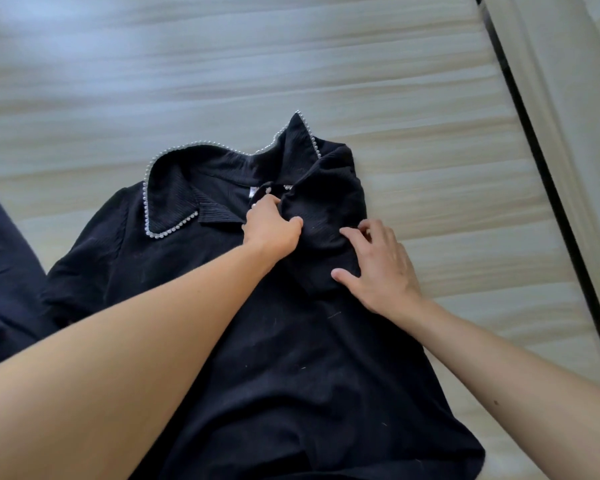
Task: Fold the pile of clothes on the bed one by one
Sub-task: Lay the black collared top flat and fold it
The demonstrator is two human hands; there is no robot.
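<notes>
A black top [284, 358] with a pearl-trimmed collar [167, 188] lies spread front-up on the striped bed [291, 64]. Its right sleeve [326, 216] is folded inward over the chest. My left hand [272, 226] grips the folded sleeve's inner edge near the neckline, thumb on top and fingers curled into the cloth. My right hand [378, 268] rests flat on the sleeve's outer side, fingers spread and pressing the fabric down. The left sleeve [84, 265] still lies out to the side.
Another dark garment [4, 271] lies at the left edge of the bed. The bed's right edge with a dark frame strip [548, 188] runs diagonally at the right, a pale surface beyond it. Bare striped sheet stretches behind the top.
</notes>
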